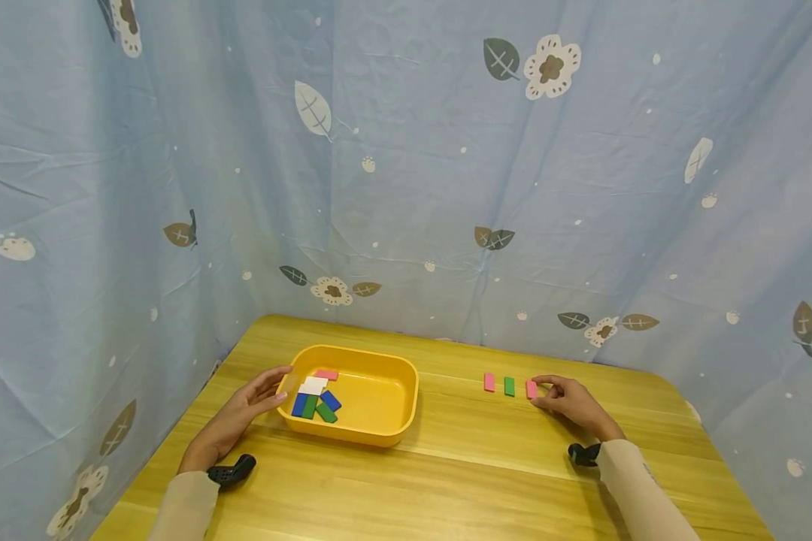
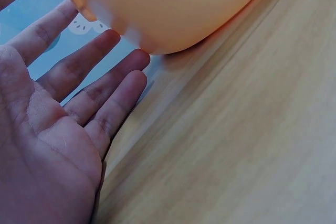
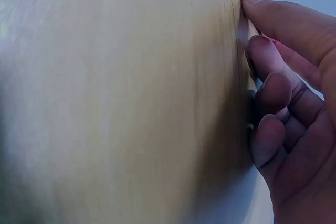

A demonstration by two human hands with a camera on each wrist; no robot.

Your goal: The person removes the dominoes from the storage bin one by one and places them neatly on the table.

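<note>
Pink and flat, the end block (image 1: 531, 389) lies at the right of a short row on the wooden worktop (image 1: 392, 496), pinched between the thumb and index finger of the right hand (image 1: 575, 406); that hand's other fingers curl toward the palm. Just beside it sits a green block (image 1: 509, 386), then another pink block (image 1: 489, 382), the three set apart with small gaps. Well to the left stands a yellow tray (image 1: 352, 436). Inside, gathered toward its left end, are white blocks (image 1: 313, 385), blue blocks (image 1: 331, 400), green pieces (image 1: 326, 412) and one pink piece (image 1: 327, 375). The left hand (image 1: 237, 415) is at the tray's left side, its fingers extended and spread, tips at the wall; how firmly they touch, I cannot tell. Blue patterned curtain (image 1: 413, 165) hangs behind.
</note>
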